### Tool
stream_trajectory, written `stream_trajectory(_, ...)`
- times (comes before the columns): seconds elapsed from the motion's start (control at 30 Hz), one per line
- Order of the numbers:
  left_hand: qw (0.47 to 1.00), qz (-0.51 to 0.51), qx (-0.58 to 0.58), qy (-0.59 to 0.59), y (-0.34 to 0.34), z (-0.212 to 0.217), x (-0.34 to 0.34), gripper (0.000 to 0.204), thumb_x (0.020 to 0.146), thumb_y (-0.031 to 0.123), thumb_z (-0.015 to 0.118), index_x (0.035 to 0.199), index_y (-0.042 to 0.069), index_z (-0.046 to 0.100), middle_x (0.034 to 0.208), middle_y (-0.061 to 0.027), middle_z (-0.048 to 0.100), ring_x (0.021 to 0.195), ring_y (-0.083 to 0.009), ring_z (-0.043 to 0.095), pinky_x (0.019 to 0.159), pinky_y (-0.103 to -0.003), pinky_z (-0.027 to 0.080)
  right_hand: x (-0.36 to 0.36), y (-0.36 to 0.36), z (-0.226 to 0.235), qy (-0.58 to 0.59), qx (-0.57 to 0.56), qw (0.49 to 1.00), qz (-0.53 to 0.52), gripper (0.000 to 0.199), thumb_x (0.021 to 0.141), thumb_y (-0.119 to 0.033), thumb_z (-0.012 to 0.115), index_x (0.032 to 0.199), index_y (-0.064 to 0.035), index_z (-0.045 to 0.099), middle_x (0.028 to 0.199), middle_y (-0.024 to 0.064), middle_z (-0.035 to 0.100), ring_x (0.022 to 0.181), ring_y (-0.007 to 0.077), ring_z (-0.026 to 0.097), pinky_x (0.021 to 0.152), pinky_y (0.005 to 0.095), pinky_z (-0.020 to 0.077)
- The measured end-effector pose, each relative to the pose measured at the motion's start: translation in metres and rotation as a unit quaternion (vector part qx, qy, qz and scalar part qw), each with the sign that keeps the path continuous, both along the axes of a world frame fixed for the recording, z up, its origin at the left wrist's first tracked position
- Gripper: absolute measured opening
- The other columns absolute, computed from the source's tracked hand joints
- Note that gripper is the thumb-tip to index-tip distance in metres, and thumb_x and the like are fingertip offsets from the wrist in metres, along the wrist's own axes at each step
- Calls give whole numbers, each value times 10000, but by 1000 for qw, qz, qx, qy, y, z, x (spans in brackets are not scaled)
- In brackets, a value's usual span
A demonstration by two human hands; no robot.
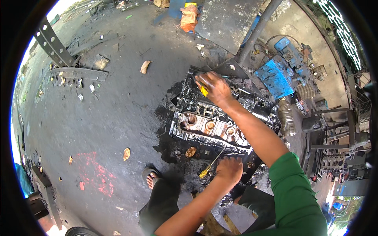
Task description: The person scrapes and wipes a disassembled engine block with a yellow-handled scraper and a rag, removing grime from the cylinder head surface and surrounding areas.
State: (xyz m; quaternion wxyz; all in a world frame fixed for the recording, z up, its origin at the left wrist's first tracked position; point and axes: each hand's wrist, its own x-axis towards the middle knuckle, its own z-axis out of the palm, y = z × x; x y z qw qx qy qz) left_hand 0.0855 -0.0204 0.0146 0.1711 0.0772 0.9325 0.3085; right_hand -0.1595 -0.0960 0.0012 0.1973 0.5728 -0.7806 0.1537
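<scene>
A greasy metal engine cylinder head, with round ports and rust-brown hollows, lies on the dark, wet ground in front of me. Over its far part reaches my right hand, blackened with grease. Its fingers are closed round a small yellow object, mostly hidden by the hand, so its kind is unclear. Close to the near edge of the cylinder head is my left hand, fingers curled; whatever they hold, if anything, is hidden. Just left of that hand lies a screwdriver with a yellow handle, its shaft pointing toward the cylinder head.
A blue machine with a motor stands at the right, beyond a slanting metal post. Dry leaves are scattered over the grey ground. My sandalled foot is near left. A perforated metal beam rises at far left.
</scene>
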Motion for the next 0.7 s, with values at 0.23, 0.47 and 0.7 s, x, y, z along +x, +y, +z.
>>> stream_trajectory(0.23, 1000, 4, -13, 11, -5, -8, 4, 359, 889, 280, 591, 1145, 28, 575, 995, -162, 663, 937, -330, 656, 769, -440, 549, -8, 16, 17, -35, 79, 979, -185, 356, 849, -322, 672, 1076, -52, 626, 895, 141, 664, 946, 279, 629, 867, 361, 509)
stream_trajectory(0.47, 1000, -26, -14, 3, 3, -6, -3, 339, 897, 293, 595, 1118, 37, 577, 964, -158, 668, 926, -332, 664, 764, -435, 558, -21, -1, 45, -131, 238, 945, -180, 238, 892, -132, 484, 1030, -30, 648, 1062, 140, 684, 1067, 279, 613, 962, 386, 471)
stream_trajectory(0.7, 1000, -24, -3, -16, -2, 2, -8, 283, 867, 148, 554, 1125, 40, 598, 1005, -149, 676, 956, -326, 666, 777, -403, 563, -17, -34, 69, -111, 266, 934, -212, 200, 854, -101, 546, 904, -47, 732, 974, 139, 720, 948, 296, 693, 837, 395, 561)
